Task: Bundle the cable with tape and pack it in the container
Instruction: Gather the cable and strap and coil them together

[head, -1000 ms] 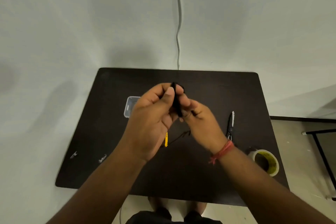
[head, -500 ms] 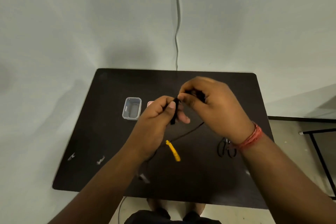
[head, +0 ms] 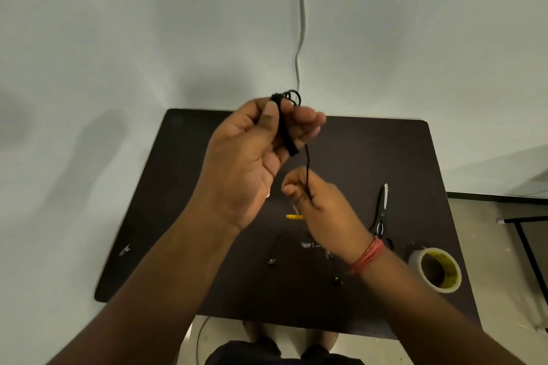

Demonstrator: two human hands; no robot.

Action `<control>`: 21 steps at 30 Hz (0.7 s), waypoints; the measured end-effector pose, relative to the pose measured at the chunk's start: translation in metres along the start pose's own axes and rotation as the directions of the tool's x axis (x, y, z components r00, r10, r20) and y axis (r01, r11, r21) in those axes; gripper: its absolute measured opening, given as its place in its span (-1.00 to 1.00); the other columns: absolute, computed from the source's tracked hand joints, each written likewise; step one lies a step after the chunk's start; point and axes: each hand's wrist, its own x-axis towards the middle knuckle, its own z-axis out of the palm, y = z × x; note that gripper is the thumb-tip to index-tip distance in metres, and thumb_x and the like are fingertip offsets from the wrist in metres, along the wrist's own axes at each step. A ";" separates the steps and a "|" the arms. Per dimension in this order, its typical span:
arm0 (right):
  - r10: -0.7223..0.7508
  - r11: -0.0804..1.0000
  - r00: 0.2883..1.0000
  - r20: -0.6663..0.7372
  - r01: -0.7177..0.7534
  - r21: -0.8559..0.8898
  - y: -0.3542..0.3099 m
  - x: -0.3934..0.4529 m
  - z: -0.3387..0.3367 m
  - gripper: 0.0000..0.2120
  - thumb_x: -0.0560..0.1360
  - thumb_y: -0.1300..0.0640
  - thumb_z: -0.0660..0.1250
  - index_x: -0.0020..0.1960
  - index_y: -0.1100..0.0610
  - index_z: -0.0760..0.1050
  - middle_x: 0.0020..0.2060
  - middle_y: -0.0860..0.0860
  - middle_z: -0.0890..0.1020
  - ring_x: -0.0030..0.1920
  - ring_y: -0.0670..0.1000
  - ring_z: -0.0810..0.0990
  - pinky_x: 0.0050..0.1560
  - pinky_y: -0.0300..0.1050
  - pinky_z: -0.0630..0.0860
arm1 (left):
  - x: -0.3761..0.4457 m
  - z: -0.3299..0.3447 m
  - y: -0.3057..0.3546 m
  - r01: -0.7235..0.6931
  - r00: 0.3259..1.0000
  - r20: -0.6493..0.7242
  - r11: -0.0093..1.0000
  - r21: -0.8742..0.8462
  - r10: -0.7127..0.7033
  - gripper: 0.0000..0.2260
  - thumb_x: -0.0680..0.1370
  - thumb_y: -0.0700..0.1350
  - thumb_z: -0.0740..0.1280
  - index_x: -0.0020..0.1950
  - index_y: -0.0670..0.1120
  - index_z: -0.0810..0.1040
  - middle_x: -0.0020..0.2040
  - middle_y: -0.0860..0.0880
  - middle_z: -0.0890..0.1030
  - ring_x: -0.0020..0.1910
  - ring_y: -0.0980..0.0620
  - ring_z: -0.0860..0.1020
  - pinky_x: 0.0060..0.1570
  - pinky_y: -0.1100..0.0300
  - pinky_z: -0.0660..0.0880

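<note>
cable [head: 285,124] coil, held above table [head: 385,157]
left hand [head: 252,157] pinches coil; right hand [head: 320,204], below it, grips the strand; tape [head: 436,270] right of scissors [head: 382,210].

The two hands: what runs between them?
In the head view, a single strand of the black cable runs from the coil pinched in the left hand down to the right hand.
</note>
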 end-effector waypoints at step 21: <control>-0.168 0.981 0.956 -0.242 0.138 -0.134 -0.019 0.021 -0.064 -0.88 0.59 0.10 0.29 -0.10 0.04 0.55 -0.25 -0.10 0.61 -0.28 -0.13 0.55 -0.26 -0.20 0.46 | -0.039 0.000 -0.044 0.169 0.984 -0.004 0.937 0.304 -0.177 -0.78 0.64 -0.15 0.13 -0.04 -0.17 0.54 -0.30 -0.02 0.59 -0.19 0.01 0.62 0.23 -0.14 0.53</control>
